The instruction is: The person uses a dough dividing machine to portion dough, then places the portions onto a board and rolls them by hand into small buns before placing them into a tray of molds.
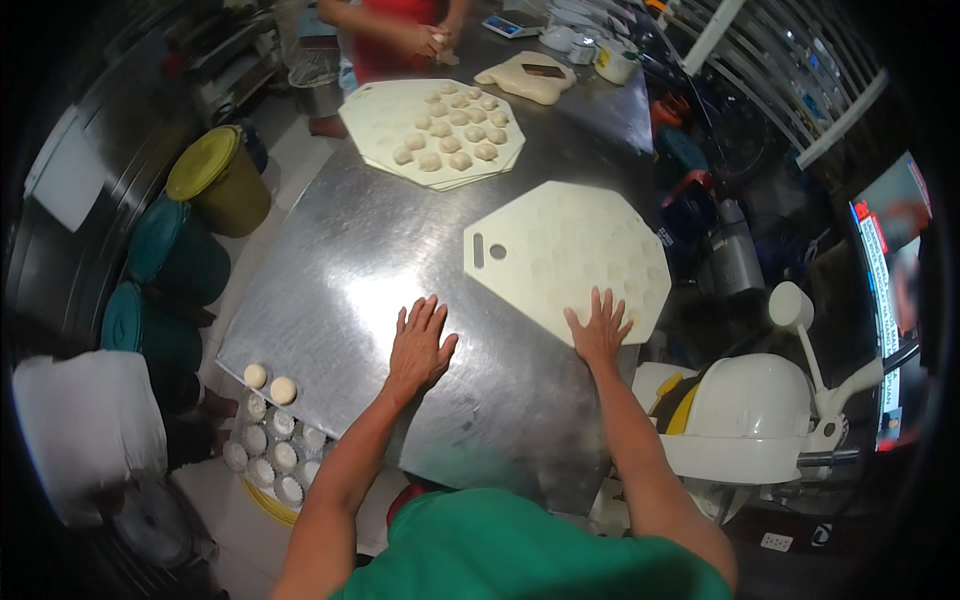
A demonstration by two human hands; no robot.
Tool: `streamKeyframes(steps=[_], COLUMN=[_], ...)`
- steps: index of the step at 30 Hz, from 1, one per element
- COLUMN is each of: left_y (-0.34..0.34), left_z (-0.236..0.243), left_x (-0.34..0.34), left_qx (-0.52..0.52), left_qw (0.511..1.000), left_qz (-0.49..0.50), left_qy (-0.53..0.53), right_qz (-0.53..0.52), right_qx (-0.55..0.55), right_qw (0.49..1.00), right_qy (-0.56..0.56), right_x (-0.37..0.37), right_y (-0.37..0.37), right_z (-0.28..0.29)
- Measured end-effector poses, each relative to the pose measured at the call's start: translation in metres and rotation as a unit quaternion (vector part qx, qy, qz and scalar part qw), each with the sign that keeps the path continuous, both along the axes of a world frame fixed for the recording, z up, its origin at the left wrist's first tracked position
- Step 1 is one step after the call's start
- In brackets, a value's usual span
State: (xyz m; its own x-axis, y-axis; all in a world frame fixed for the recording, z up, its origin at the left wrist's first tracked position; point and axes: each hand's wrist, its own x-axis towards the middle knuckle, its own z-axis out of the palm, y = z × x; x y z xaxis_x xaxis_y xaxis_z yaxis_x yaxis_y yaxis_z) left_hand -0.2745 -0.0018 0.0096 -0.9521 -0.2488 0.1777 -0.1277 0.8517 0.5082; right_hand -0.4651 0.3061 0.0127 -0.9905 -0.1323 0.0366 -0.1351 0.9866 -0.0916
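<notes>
and here we are at a shiny grey metal worktable (325, 255), with the cream, angular plastic board (565, 255) lying flat on its right side, slot and round hole toward the left. our right hand (600, 335) is palm down at that board's near edge, fingers spread wide! over to our left hand (420, 345): palm down near the table's middle, fingers slightly apart, thumb out to the right; whether it presses the metal or hovers, we cannot tell. at the far side, a stack of cream angular boards (375, 115) carries rows of pale round dough balls (460, 117), and right of it lies a big smooth dough slab (515, 78). near left, two pale dough rounds (283, 390) sit at the corner, beside fluted silver tins (286, 457).
</notes>
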Motion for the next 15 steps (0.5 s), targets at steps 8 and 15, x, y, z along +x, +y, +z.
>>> streamKeyframes(steps=[8, 15], left_y=[-0.001, 0.0], left_z=[0.005, 0.002], left_x=[0.0, -0.007], left_qx=[-0.044, -0.079], left_qw=[0.998, 0.996], left_qz=[0.009, 0.013], left_qy=[-0.044, -0.048], right_qz=[-0.077, -0.118], right_qx=[-0.014, -0.021], right_qw=[0.996, 0.992], right_qy=[0.036, 0.047], right_x=[-0.121, -0.202], right_y=[0.003, 0.004], right_z=[-0.002, 0.001])
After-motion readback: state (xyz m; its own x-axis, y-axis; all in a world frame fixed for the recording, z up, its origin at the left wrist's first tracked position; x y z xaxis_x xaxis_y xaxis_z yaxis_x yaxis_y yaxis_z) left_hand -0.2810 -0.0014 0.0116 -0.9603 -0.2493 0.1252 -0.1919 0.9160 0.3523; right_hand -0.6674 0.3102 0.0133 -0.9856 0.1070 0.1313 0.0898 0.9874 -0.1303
